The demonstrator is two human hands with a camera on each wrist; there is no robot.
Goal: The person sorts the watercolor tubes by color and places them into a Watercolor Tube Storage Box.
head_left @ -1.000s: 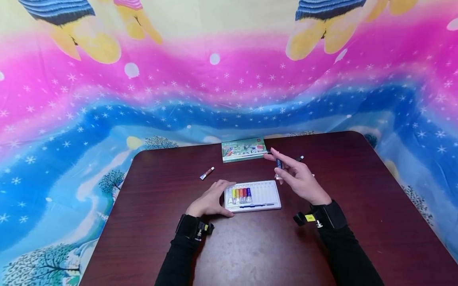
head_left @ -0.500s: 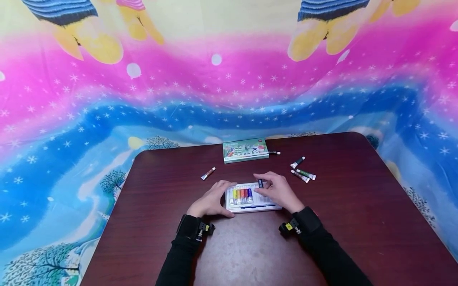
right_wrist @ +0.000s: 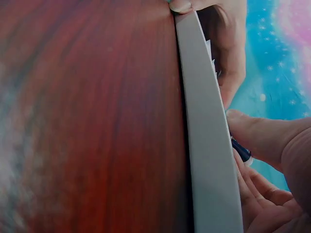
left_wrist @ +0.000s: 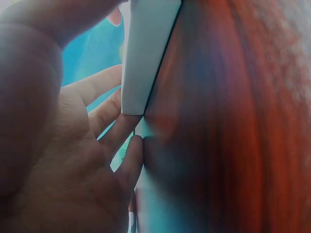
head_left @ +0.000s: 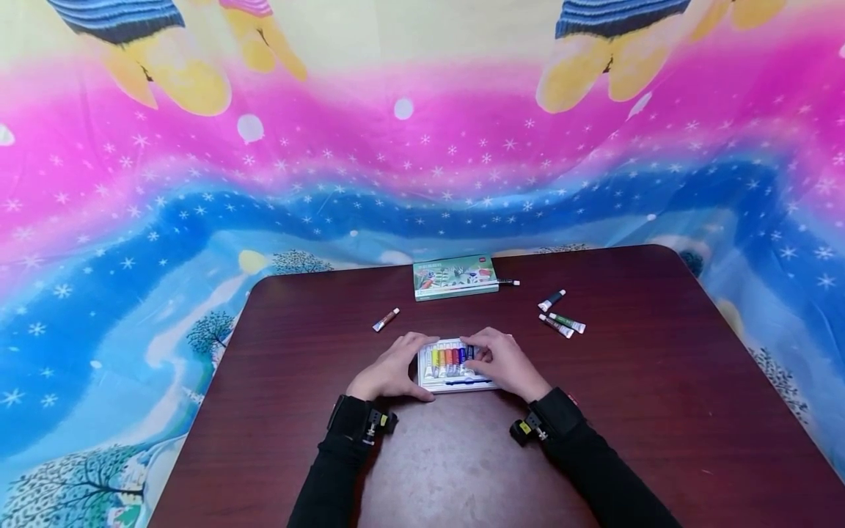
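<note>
A white paint tray [head_left: 455,389] lies on the table with a row of small colour tubes, yellow through red to blue, and a thin blue paintbrush [head_left: 467,381] along its front. My left hand [head_left: 388,371] grips the tray's left end, thumb at the front corner and fingers toward the back edge. Over the right half of the tray, my right hand [head_left: 513,365] pinches a dark blue paint tube [right_wrist: 241,151] beside the blue one in the row. Its fingers hide the slots on the right. The tray's wall [left_wrist: 148,53] crosses the left wrist view.
Behind the tray stands a green illustrated box [head_left: 455,279], with a black-capped tube [head_left: 508,282] at its right. A brown tube [head_left: 386,320] lies back left. Toward the right lie a dark tube [head_left: 551,300], a brownish tube [head_left: 556,325] and a green tube [head_left: 568,323].
My right hand has brought the dark blue tube left and down from above the table's right side into the tray's row. The left hand has stayed at the tray's left end.
</note>
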